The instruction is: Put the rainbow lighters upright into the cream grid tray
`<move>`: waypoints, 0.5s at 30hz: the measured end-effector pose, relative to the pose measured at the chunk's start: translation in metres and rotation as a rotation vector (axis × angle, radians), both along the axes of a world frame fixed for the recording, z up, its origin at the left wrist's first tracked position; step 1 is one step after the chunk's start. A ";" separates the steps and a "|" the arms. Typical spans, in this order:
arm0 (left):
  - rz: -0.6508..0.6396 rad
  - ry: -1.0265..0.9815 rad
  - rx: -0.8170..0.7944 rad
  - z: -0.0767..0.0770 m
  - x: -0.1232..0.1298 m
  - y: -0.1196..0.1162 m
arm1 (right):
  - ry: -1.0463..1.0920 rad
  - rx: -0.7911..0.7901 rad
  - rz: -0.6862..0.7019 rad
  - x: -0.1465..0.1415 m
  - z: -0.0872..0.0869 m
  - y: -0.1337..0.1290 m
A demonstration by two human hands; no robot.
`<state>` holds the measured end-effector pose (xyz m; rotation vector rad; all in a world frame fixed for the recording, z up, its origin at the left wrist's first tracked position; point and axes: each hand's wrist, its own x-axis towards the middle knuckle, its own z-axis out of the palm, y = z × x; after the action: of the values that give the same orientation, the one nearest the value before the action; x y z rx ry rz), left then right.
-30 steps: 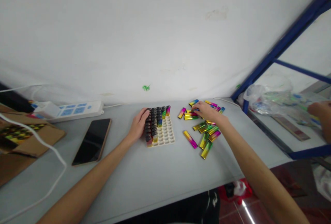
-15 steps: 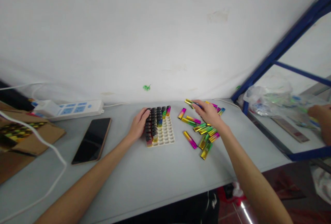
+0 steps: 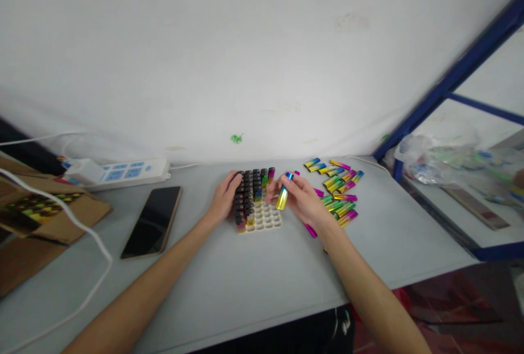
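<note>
A pale tray (image 3: 268, 217) with many holes stands on the table, its left part filled with upright black-topped lighters (image 3: 248, 193). My left hand (image 3: 224, 197) is closed around the left side of this group, thumb at the far corner. Over the tray's right side, my right hand (image 3: 302, 197) pinches a shiny blue-and-gold lighter sleeve (image 3: 283, 195), which tilts with its gold end down. Right of that hand lies a loose spread of metallic sleeves (image 3: 334, 184) in gold, green, blue and magenta, partly hidden by my right hand and forearm.
A phone (image 3: 151, 223) lies to the left, near a white power strip (image 3: 133, 173) and an open cardboard box (image 3: 82, 217). A white cable (image 3: 92, 234) loops in front. Beyond a blue metal frame (image 3: 466, 65), plastic bags (image 3: 426, 157) and another person's blurred hand (image 3: 519, 180) appear.
My right hand has moved left from the pile to the tray with a blue-and-gold sleeve in its fingers. My left hand stays at the lighters. The view has shifted slightly.
</note>
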<state>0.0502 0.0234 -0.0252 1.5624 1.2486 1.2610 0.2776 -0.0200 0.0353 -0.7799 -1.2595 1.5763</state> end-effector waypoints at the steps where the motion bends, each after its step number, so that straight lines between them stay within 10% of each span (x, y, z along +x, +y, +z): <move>1: -0.002 -0.003 -0.006 0.000 0.000 0.000 | 0.000 -0.012 0.027 -0.001 -0.005 -0.001; 15: -0.018 -0.045 -0.019 0.000 0.001 -0.002 | 0.011 -0.173 0.046 -0.026 -0.027 -0.018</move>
<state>0.0517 0.0218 -0.0247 1.5203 1.2122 1.2625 0.2518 -0.0379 0.0082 -0.8544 -1.1512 1.7415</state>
